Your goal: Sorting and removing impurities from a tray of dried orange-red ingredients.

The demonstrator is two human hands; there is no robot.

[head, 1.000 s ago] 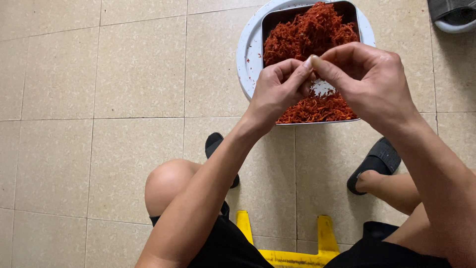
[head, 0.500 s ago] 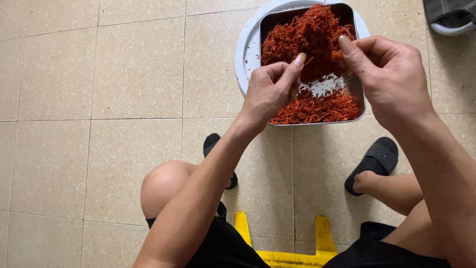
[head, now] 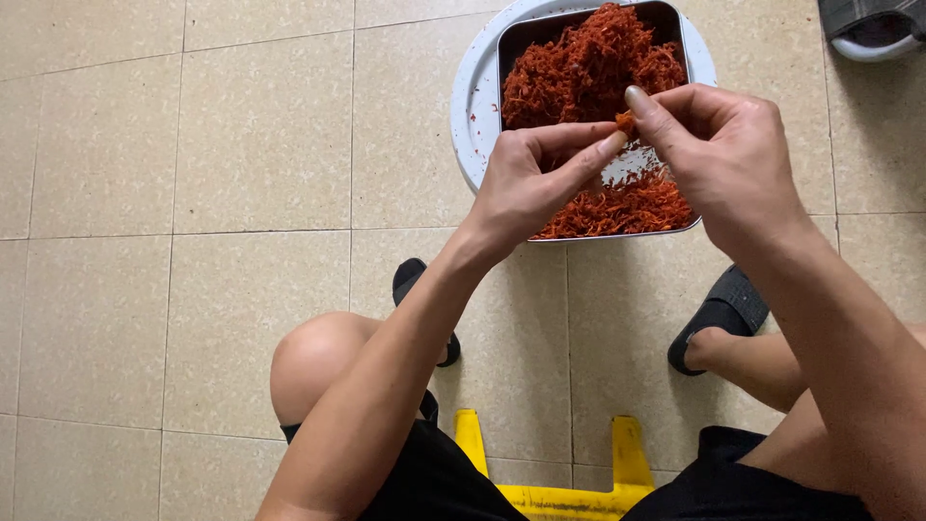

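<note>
Fingers of both hands are meeting over the tray: the left hand [head: 526, 188] is pinching with thumb and forefinger toward a small orange-red clump [head: 625, 122], and the right hand [head: 723, 154] is pressing its thumb tip against the same clump from the other side. Both hands are closing on that bit — the remaining fingers are curling loosely into the palms.

Nearest the camera, a yellow plastic stool [head: 550, 473] is showing between the person's thighs, with black shorts [head: 434, 482] lying over both legs. A bare knee [head: 313, 362] is jutting out on the left. Just beyond, two black slippers are resting on the floor — one [head: 424, 304] partly hidden under the left forearm, the other [head: 719, 314] on the right foot.

Further out, directly beneath the hands, a dark rectangular metal tray [head: 511, 58] is sitting inside a round pale basin [head: 473, 96]. The tray is holding a heap of red shredded material [head: 588, 72], piled high at the far end and thinning near the hands, where a bare patch of tray bottom is showing through.

The floor [head: 174, 193] is made of large beige speckled tiles with thin grey grout lines. At the far top right corner, part of a grey-and-white container [head: 873, 29] is cutting into view.
</note>
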